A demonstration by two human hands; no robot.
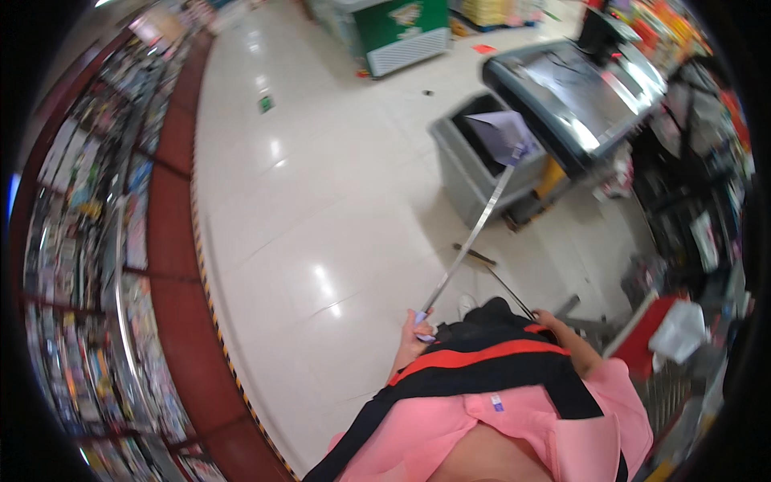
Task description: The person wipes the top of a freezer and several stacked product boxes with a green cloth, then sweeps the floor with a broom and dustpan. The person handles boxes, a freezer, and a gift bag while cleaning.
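Note:
My left hand (415, 331) is closed around the purple grip of a long-handled dustpan (470, 240). Its silver metal pole reaches up to the right, and its pale purple pan (500, 132) is tilted over the mouth of a grey plastic bin (467, 175). Whether the pan touches the bin's rim I cannot tell. Lower down, my right hand (545, 319) holds the thin dark stick of a broom (509, 286), partly hidden by my apron. The broom's narrow head (476, 255) is low, near the tiled floor.
A checkout counter (578, 96) overhangs the bin's right side. Dark red-framed glass display cases (174, 229) run along the left, edged by a striped floor strip. A green chest freezer (403, 36) stands at the back. At right are a red item and a white plastic bag (679, 331).

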